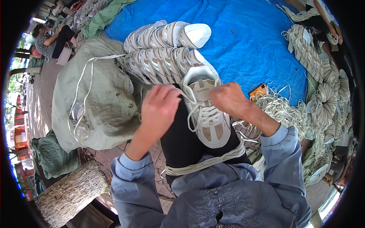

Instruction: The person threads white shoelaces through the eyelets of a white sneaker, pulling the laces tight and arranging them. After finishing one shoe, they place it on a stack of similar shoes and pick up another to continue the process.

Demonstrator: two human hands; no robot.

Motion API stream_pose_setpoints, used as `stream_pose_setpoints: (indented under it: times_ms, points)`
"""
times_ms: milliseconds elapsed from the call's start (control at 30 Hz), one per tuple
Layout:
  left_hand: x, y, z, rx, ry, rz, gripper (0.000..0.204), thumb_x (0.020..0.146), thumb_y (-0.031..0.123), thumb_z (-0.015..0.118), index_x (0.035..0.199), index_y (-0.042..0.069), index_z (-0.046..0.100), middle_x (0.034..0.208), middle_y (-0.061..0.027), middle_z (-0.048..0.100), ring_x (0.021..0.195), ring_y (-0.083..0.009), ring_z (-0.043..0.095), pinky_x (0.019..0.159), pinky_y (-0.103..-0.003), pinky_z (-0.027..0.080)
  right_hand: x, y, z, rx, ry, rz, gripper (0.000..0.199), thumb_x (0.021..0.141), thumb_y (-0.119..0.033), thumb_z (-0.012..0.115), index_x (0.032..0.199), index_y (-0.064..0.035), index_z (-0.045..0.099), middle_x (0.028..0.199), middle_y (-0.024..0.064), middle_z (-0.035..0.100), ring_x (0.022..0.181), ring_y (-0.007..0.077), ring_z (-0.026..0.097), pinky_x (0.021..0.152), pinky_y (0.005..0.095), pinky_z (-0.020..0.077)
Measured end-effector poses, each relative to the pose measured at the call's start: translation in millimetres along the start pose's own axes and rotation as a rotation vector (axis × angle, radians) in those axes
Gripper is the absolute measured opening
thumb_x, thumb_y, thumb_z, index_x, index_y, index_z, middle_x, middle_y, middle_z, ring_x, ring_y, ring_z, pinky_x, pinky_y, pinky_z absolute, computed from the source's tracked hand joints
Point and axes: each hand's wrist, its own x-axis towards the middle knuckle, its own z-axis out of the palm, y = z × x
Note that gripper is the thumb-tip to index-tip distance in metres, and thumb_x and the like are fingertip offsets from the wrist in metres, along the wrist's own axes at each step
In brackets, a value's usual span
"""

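A bundle of white laces (205,162) lies draped across the person's lap, nearest the camera. Just beyond it, a white and beige sneaker (205,114) rests on the dark-trousered thigh, sole down. Its long axis runs away from the body: toe toward the person, heel opening toward the blue tarp (258,49).

The left hand (159,108) sits just left of the sneaker at the level of the upper eyelets, fingers curled closed; a lace strand appears to run to it, but the pinch itself is hidden. The right hand (230,99) is at the sneaker's collar on the right side, fingers bent closed at the tongue edge, touching the shoe. Both hands are about equally near; the lacing lies between them.

Farther out, a row of matching sneakers (163,53) lies on the tarp. A grey-green sack (99,95) stands to the left.
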Motion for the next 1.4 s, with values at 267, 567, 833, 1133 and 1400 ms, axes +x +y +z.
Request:
stream_pose_setpoints:
  times_ms: [267,567,833,1133,1400]
  points:
    - [-6,35,40,-0.015,-0.157,0.019,0.032,0.059,0.010,0.066,0.088,0.002,0.055,0.092,-0.0085,0.052,0.087,-0.0250,0.049,0.072,-0.034,0.042,-15,29,-15,0.094,0.205,0.039,0.009,0.061,-0.007,0.055,0.055,-0.0075,0.048,0.056,0.0063,0.052,0.052,0.0227,0.056,0.045,0.0351,0.0435]
    - [7,23,40,0.058,-0.081,0.143,0.023,0.062,0.008,0.064,0.083,0.002,0.056,0.093,-0.0098,0.053,0.090,-0.0256,0.050,0.073,-0.035,0.043,-20,77,-40,-0.056,0.376,0.058,0.014,0.061,-0.005,0.058,0.054,-0.0057,0.046,0.050,0.0058,0.043,0.046,0.0211,0.047,0.042,0.0320,0.0378]
    - [-30,48,53,-0.132,-0.134,-0.328,0.023,0.065,0.009,0.065,0.082,0.002,0.052,0.065,-0.0085,0.052,0.060,-0.0257,0.054,0.051,-0.034,0.045,-36,114,-74,0.016,0.347,0.187,0.008,0.063,-0.008,0.057,0.059,-0.0051,0.051,0.055,0.0070,0.049,0.048,0.0231,0.050,0.045,0.0332,0.0391]
    - [-16,52,67,-0.299,-0.096,-0.505,0.024,0.066,0.006,0.065,0.089,0.007,0.057,0.068,-0.0075,0.055,0.059,-0.0174,0.057,0.051,-0.026,0.045,-49,110,-55,0.073,0.238,0.272,0.007,0.063,-0.007,0.058,0.060,-0.0046,0.052,0.056,0.0070,0.051,0.050,0.0226,0.051,0.046,0.0326,0.0398]
    - [-14,63,86,0.089,0.095,-0.228,0.023,0.061,0.008,0.065,0.082,0.006,0.056,0.069,-0.0054,0.052,0.059,-0.0195,0.054,0.049,-0.029,0.045,-61,109,-50,0.123,0.216,0.324,0.007,0.063,-0.007,0.059,0.059,-0.0050,0.053,0.057,0.0071,0.052,0.051,0.0224,0.052,0.047,0.0324,0.0401]
